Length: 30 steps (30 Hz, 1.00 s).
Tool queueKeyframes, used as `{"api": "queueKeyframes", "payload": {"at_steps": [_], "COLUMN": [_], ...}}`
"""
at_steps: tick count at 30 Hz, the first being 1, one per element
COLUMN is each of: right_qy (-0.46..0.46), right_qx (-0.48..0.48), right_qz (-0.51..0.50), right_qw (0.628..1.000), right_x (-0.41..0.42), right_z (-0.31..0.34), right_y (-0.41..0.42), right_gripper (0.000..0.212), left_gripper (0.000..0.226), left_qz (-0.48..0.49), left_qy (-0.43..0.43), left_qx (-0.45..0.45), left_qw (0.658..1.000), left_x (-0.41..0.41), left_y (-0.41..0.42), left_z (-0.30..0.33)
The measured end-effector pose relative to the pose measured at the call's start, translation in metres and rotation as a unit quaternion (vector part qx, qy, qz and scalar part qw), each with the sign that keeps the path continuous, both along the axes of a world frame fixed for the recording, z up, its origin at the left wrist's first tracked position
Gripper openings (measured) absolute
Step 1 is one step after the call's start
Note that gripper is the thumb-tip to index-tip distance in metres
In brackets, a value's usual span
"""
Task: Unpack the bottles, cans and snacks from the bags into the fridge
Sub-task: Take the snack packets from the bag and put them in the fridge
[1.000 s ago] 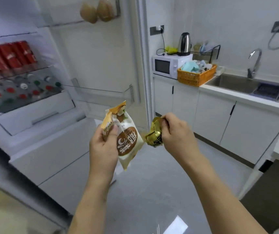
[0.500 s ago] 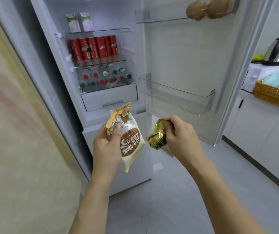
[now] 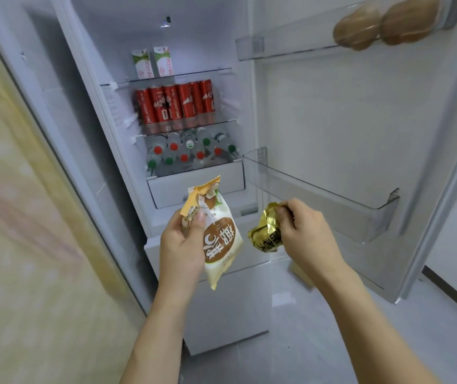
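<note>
My left hand (image 3: pixel 181 246) grips a white and brown snack bag (image 3: pixel 220 239) by its upper left corner, in front of the open fridge. My right hand (image 3: pixel 303 235) holds a crumpled gold snack packet (image 3: pixel 266 234) just to the right of it. Inside the fridge, two milk cartons (image 3: pixel 154 62) stand on the top shelf, several red cans (image 3: pixel 176 103) fill the shelf below, and bottles with red and green caps (image 3: pixel 188 151) lie under those. A white drawer (image 3: pixel 194 187) sits beneath the bottles.
The fridge door (image 3: pixel 360 134) stands open to the right. Its lower clear door bin (image 3: pixel 324 195) holds nothing I can see. The upper door bin (image 3: pixel 291 42) holds two brown round items (image 3: pixel 382 26). A pale yellow wall (image 3: pixel 14 217) is on the left.
The view has swung left from the kitchen counter to face the open fridge squarely. Both hands keep hold of their snack bags and now sit closer to the fridge.
</note>
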State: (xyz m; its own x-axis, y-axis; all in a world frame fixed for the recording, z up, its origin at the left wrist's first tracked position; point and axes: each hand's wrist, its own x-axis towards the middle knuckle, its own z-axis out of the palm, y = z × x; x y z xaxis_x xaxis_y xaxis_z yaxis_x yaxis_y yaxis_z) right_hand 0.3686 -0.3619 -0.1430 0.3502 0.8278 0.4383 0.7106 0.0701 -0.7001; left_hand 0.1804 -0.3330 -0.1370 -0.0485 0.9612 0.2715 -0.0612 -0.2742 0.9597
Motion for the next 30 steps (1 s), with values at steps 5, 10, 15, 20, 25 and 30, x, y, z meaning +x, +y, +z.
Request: {"api": "queueKeyframes", "payload": {"at_steps": [5, 10, 15, 20, 25, 30], "right_qy": [0.015, 0.067, 0.065, 0.047, 0.023, -0.006], "right_qx": [-0.002, 0.009, 0.002, 0.017, 0.007, 0.024], "right_qz": [-0.001, -0.004, -0.021, -0.039, -0.081, -0.107], "right_qw": [1.0, 0.998, 0.998, 0.998, 0.996, 0.994], "right_x": [0.032, 0.05, 0.063, 0.071, 0.08, 0.089], "right_z": [0.002, 0.014, 0.031, 0.044, 0.062, 0.078], "right_y": [0.029, 0.061, 0.104, 0.141, 0.175, 0.194], "right_gripper": [0.02, 0.02, 0.021, 0.021, 0.023, 0.022], "left_gripper": [0.012, 0.011, 0.011, 0.014, 0.015, 0.015], "left_qz": [0.01, 0.016, 0.008, -0.023, -0.021, -0.042], "left_qy": [-0.011, -0.019, -0.036, -0.042, -0.056, -0.108], "left_qx": [0.001, -0.008, -0.001, 0.03, 0.029, 0.016], "left_qw": [1.0, 1.0, 0.999, 0.998, 0.998, 0.993], "left_x": [0.029, 0.045, 0.06, 0.074, 0.087, 0.113], "left_y": [0.031, 0.069, 0.115, 0.162, 0.224, 0.262], "left_z": [0.004, 0.005, 0.018, 0.036, 0.051, 0.064]}}
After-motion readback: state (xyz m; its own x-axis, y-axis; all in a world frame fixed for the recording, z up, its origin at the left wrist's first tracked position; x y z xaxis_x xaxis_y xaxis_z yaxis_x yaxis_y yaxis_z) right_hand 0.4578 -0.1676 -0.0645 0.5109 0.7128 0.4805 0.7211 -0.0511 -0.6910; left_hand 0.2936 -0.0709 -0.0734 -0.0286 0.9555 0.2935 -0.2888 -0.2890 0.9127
